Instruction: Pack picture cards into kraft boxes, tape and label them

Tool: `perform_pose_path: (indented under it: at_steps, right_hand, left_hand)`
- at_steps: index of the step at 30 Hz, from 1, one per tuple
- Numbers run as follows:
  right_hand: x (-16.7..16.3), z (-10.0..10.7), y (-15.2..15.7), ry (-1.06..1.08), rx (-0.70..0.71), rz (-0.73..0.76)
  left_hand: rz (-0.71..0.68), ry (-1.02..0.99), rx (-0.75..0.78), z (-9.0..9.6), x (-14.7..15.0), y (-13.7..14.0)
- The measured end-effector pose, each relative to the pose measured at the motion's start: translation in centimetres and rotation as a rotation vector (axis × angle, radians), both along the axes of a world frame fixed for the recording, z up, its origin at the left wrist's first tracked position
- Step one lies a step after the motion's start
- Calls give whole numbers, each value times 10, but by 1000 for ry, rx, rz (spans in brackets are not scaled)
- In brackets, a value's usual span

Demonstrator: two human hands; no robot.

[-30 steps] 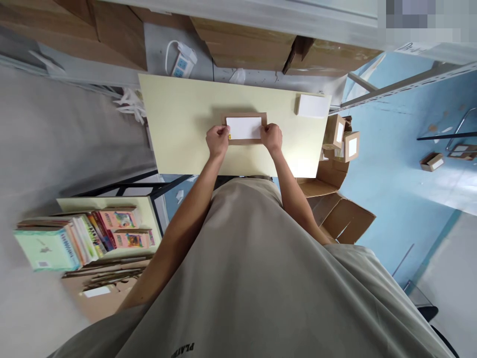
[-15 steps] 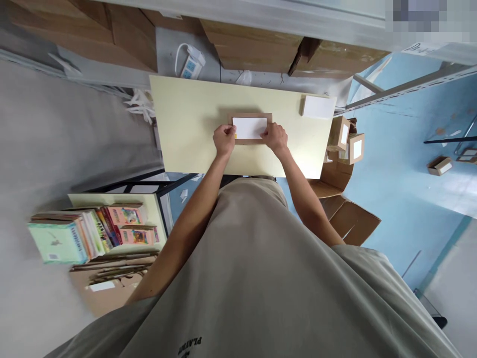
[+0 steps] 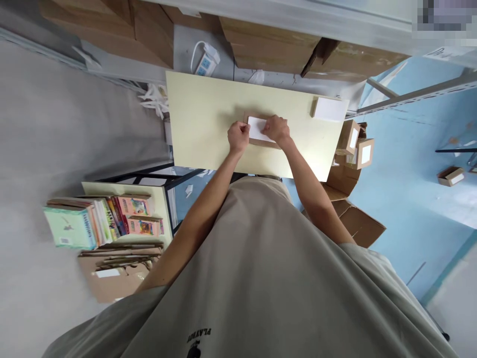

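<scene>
One white label (image 3: 256, 129) is lying on a cardboard box (image 3: 263, 143), which is resting about midway between the left and right edges of the tabletop (image 3: 201, 119). The left hand (image 3: 239, 135) is pinching the label's left edge; the right hand (image 3: 277, 129) is bending its fingers onto the label, its grip unclear. A white block (image 3: 331, 109) is occupying the far right corner.

Over the middle of the cream tabletop (image 3: 201, 139), I see the left hand (image 3: 239, 136) touching the left end of a white sheet (image 3: 257, 128) on brown cardboard (image 3: 261, 142), the right hand (image 3: 277, 129) bent over its other end. A white stack (image 3: 331, 109) sits at the tabletop's far right corner; a power strip (image 3: 207, 62) lies past its far edge.
</scene>
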State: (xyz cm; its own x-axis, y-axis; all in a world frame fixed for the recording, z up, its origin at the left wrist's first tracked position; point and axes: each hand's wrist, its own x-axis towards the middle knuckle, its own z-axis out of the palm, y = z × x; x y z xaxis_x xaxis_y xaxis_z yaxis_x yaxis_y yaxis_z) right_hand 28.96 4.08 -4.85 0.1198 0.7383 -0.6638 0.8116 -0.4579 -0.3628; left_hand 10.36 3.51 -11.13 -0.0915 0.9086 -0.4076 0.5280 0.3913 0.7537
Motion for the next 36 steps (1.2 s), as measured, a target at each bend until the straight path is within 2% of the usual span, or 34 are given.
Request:
perform_pose_path:
  at_steps: [3, 5, 8, 10, 15, 20, 24, 29, 32, 36]
  right_hand:
    - [3, -5, 10, 24, 115, -82]
    - [-1, -6, 9, 33, 163, -83]
    - [-13, -4, 0, 67, 98, 53]
    - [-21, -1, -4, 70, 69, 92]
    - [-34, 7, -1, -36, 142, -104]
    - [-35, 9, 3, 53, 69, -24]
    - [-33, 6, 9, 20, 96, -51]
    - [-38, 7, 16, -29, 80, -73]
    - [-39, 9, 15, -43, 76, -70]
    - [-35, 4, 11, 32, 69, 6]
  left_hand:
    - [20, -3, -6, 1, 4, 0]
    - [54, -26, -6, 2, 6, -1]
    - [83, -63, -8, 2, 7, -1]
    - [84, -79, -17, 2, 6, -1]
    - [69, -59, -21, 5, 7, 1]
    - [50, -26, -4, 9, 9, 0]
    - [13, -45, 18, 14, 9, -3]
    - [36, -61, 51, 16, 10, -11]
    - [68, -63, 7, 12, 10, -13]
    - [145, -117, -119, 4, 5, -5]
